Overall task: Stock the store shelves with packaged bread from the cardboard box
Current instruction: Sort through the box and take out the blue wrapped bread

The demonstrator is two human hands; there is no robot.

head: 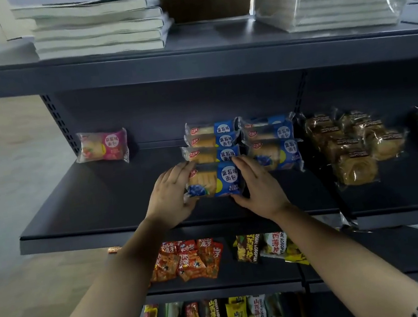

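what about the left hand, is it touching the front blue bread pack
Touching. The head view shows the left hand gripping the left end of the front blue bread pack, fingers at its top edge, thumb at its bottom.

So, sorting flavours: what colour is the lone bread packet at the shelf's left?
The packet is pink; head view.
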